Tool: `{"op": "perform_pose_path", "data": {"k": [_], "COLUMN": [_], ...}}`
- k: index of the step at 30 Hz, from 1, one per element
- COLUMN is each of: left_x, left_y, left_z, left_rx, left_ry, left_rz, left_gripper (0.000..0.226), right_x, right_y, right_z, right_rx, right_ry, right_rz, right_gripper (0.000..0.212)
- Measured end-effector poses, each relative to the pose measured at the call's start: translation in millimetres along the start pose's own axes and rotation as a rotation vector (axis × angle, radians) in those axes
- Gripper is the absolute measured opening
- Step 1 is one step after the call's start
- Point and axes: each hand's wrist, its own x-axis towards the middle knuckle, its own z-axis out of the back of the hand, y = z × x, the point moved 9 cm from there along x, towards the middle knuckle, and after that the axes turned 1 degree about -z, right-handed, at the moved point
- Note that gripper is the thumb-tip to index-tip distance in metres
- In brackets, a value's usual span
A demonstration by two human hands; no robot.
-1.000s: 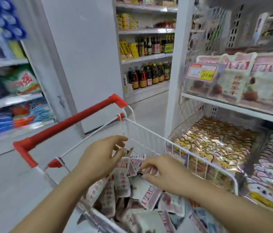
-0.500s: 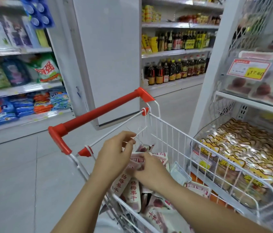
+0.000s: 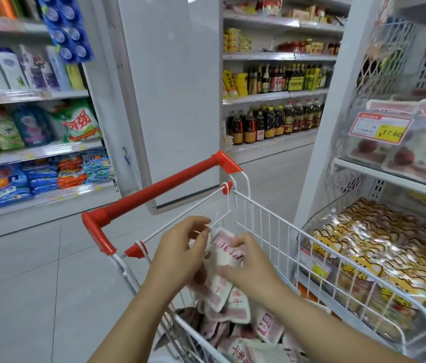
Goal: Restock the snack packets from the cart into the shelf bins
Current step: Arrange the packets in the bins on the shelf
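Note:
A white wire cart (image 3: 264, 231) with a red handle (image 3: 154, 189) holds several pink-and-white snack packets (image 3: 267, 326). Both hands are over the cart's near end, holding a bunch of these packets (image 3: 222, 258) between them. My left hand (image 3: 178, 252) grips the bunch from the left, fingers curled at its top edge. My right hand (image 3: 248, 265) grips it from the right, fingers curled over the top packet. On the right, the upper shelf bin (image 3: 363, 158) holds the same pink-and-white packets behind a price tag (image 3: 381, 128).
Below the upper bin, a lower bin (image 3: 308, 226) is piled with golden snack packs, close against the cart's right side. A white pillar (image 3: 170, 100) stands ahead. Detergent shelves line the left, bottle shelves the far back. Grey tiled floor lies left of the cart.
The view has swung left and back from the shelf. Both hands have come together and lifted a bunch of packets up from the pile in the cart.

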Motion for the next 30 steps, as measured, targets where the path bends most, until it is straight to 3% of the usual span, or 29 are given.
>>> {"op": "perform_pose_path", "data": {"k": [2,6,9,12,15,19,22,30], "left_x": [0,-16,-24,-24,-22,-15,-16,-22], "left_y": [2,-8,-30,-32,-26,2,12,8], "left_z": [-7,-47,-60,-54,-42,-7,12,13], "left_rx": [-0.074,-0.326,-0.493,-0.556,-0.565,-0.439,-0.426,-0.363], "left_ry": [0.095,0.46,0.541,0.506,0.434,0.053,-0.162,-0.2], "left_rz": [0.045,0.182,0.182,0.192,0.207,0.216,0.16,0.13], "left_gripper": [0.026,0.049,0.038,0.034,0.035,0.026,0.029,0.029], "right_x": [-7,-16,-19,-20,-17,-1,7,35], "right_y": [2,14,29,36,40,7,-23,-45], "right_z": [36,69,65,57,54,54,31,-16], "right_rx": [0.122,0.263,0.33,0.324,0.292,0.206,0.003,-0.216], "right_ry": [-0.056,-0.074,-0.005,0.066,0.065,-0.031,0.053,0.042], "right_rz": [0.0,0.068,0.16,0.176,0.179,0.05,-0.092,-0.158], "right_gripper": [0.045,0.055,0.078,0.1,0.09,0.083,0.069,0.086]}}
